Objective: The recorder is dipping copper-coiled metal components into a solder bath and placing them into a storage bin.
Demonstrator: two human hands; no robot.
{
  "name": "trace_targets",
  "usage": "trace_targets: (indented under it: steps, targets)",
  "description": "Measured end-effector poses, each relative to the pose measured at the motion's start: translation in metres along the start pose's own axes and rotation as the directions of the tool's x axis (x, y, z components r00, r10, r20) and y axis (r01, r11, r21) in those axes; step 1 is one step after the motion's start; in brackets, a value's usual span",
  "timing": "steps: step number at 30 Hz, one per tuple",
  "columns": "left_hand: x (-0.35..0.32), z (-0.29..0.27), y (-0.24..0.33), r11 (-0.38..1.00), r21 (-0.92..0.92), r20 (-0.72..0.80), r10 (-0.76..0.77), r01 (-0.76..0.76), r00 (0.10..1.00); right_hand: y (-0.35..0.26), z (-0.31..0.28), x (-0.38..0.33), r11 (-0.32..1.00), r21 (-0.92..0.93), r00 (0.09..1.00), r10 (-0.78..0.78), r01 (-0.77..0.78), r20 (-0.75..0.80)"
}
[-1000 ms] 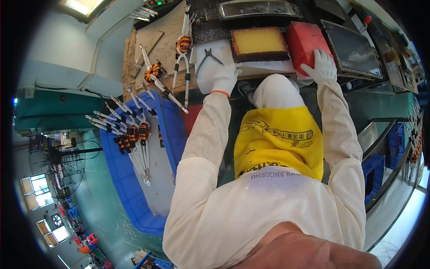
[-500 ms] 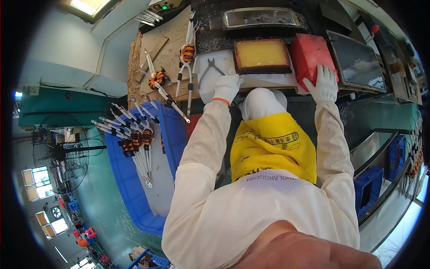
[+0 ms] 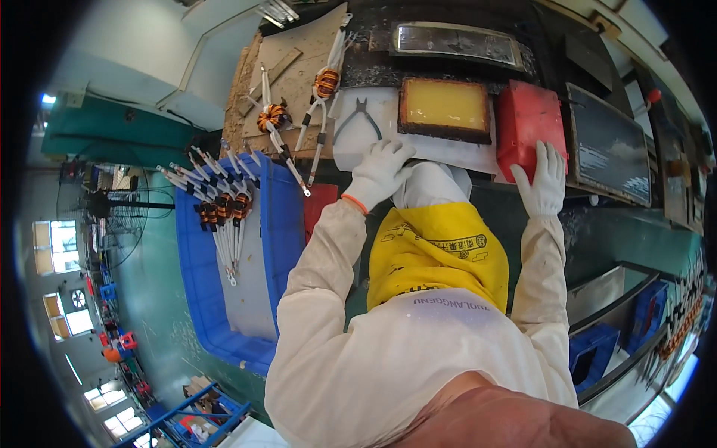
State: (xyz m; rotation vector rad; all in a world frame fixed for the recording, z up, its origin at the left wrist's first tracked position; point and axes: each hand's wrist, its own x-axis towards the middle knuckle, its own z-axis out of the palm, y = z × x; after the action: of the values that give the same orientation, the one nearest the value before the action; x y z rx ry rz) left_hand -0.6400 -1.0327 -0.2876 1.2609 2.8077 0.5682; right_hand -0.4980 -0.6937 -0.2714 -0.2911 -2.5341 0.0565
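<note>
Left hand (image 3: 379, 173) lies flat and open on the white sheet (image 3: 418, 149) at upper centre of the counter, just below the pliers (image 3: 357, 119). Right hand (image 3: 543, 178) rests open against the red box (image 3: 529, 127). Best to steady the box while reaching.

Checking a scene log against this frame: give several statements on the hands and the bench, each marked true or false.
1. The left hand rests on the white board near the pliers. True.
2. The right hand holds the pliers. False: it lies on the red box; the pliers lie free.
3. Both hands wear white gloves. True.
4. The blue bin is bare. False: it holds copper coils with white leads.
5. The yellow tray sits between the pliers and the red box. True.
</note>
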Motion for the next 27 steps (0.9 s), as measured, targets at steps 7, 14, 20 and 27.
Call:
trace_targets:
  steps: [7, 14, 20, 27]
  targets:
    - [0.006, -0.104, 0.142, 0.92, 0.076, 0.22, 0.36, -0.384, 0.907, -0.001, -0.021, 0.004, 0.983, 0.182, 0.999, 0.027, -0.019, -0.041]
    - [0.001, -0.183, 0.2, 0.791, 0.147, 0.274, 0.544, -0.594, 0.793, -0.061, -0.096, -0.029, 0.938, 0.297, 0.984, 0.16, -0.178, 0.084]
    - [0.024, -0.206, 0.211, 0.785, 0.216, 0.364, 0.487, -0.581, 0.794, -0.025, -0.066, -0.028, 0.945, 0.32, 0.997, 0.075, -0.072, 0.003]
    - [0.019, -0.213, 0.213, 0.802, 0.261, 0.406, 0.414, -0.538, 0.815, -0.024, -0.051, -0.036, 0.944, 0.314, 0.995, 0.093, -0.099, 0.033]
